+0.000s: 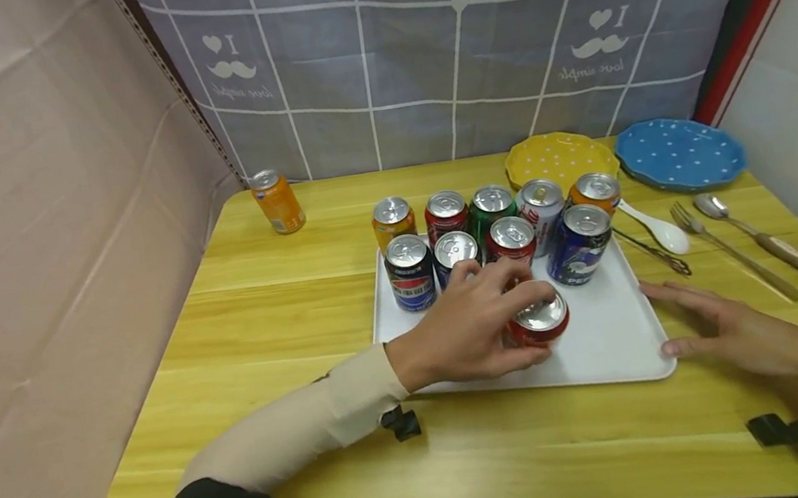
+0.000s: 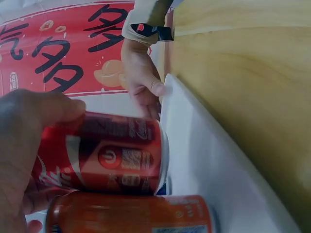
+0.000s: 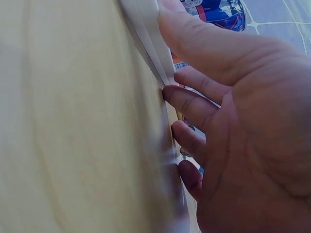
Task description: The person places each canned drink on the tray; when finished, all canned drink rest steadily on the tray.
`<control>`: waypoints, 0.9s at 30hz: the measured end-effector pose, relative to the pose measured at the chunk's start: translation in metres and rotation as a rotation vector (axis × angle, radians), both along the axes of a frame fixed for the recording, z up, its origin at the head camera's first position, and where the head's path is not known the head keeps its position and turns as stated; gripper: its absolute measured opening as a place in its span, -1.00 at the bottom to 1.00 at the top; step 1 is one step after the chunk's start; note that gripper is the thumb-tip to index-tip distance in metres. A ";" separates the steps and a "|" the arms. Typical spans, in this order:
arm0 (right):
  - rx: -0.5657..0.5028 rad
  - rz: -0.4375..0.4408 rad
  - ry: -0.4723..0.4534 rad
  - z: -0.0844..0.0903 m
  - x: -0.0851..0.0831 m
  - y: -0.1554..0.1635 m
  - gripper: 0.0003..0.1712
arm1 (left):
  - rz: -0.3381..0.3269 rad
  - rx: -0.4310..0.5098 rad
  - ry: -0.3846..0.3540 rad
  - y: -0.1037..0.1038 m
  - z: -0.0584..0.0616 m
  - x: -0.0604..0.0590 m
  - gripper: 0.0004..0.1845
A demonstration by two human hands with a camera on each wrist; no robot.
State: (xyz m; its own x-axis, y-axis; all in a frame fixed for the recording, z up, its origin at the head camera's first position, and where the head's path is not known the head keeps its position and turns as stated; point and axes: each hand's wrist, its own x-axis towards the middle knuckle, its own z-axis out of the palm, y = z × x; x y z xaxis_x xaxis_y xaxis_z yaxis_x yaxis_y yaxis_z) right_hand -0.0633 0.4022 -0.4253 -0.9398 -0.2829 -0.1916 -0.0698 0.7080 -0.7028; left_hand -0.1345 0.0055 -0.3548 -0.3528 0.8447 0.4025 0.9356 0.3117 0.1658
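Altogether ten cans on the tray (image 1: 611,339): left hand (image 1: 465,326) clamps one red can (image 1: 540,320), right hand (image 1: 739,330) flat, fingers apart

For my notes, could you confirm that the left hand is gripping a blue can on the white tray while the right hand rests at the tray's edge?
Not quite: the can gripped by the left hand is red, as the head view shows. It does stand on the white tray, and the right hand rests at the tray's edge.
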 end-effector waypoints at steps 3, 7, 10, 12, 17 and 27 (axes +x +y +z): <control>0.007 -0.007 0.011 0.000 0.001 0.002 0.06 | 0.040 -0.002 0.001 0.007 -0.005 -0.001 -0.32; -0.005 -0.004 0.028 0.001 0.003 0.001 0.05 | 0.103 -0.001 0.037 0.013 -0.011 -0.001 -0.33; -0.017 -0.010 0.002 0.003 0.003 -0.001 0.03 | 0.149 0.000 0.082 0.016 -0.014 -0.001 -0.34; -0.011 -0.012 -0.016 0.004 0.002 -0.002 0.03 | 0.175 -0.005 0.120 0.018 -0.016 -0.001 -0.34; 0.011 -0.020 -0.033 0.006 0.001 -0.003 0.03 | 0.227 -0.034 0.197 0.021 -0.019 -0.002 -0.36; -0.013 -0.011 -0.014 0.004 0.001 -0.002 0.03 | 0.295 -0.042 0.229 0.022 -0.021 -0.002 -0.34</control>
State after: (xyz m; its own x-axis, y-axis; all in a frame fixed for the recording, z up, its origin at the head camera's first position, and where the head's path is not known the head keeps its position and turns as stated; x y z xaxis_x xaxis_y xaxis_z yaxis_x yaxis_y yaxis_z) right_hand -0.0624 0.4004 -0.4216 -0.9400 -0.2754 -0.2014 -0.0523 0.6997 -0.7125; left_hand -0.1367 0.0274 -0.3755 -0.4883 0.7375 0.4665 0.8158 0.5756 -0.0561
